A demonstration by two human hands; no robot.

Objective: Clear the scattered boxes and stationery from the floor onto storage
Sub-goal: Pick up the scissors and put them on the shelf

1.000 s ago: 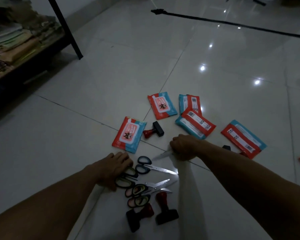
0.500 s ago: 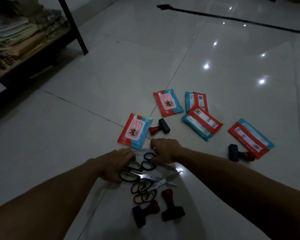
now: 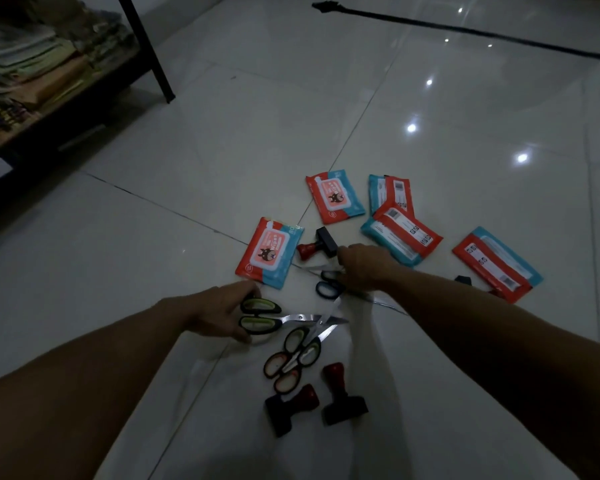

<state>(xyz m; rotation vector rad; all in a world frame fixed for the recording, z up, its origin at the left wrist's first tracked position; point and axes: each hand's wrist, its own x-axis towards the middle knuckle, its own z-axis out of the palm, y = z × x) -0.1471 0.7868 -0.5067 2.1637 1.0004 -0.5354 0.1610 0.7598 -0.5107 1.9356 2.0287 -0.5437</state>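
Note:
My left hand (image 3: 219, 313) grips the green-handled scissors (image 3: 260, 315) by the handles, blades pointing right. My right hand (image 3: 361, 265) is closed on the edge of a clear plastic bag (image 3: 364, 344) that trails toward me. The blue-handled scissors (image 3: 328, 287) lie just left of that hand, with the blade running under it. Two more scissors (image 3: 291, 362) and two red-and-black stamps (image 3: 343, 396) lie near me. A third stamp (image 3: 317, 242) sits by my right hand. Several red-and-blue wipe packs (image 3: 271, 251) are spread on the floor beyond.
A low shelf (image 3: 49, 81) stacked with papers stands at the far left on a black leg (image 3: 149, 53). A black cable (image 3: 465, 29) crosses the glossy tiled floor at the back. Another stamp (image 3: 465, 280) peeks out behind my right forearm.
My left hand has closed on the green-handled scissors and drawn them left of the pile. My right hand moved left to the blue scissors, then back up and right, keeping the bag's edge.

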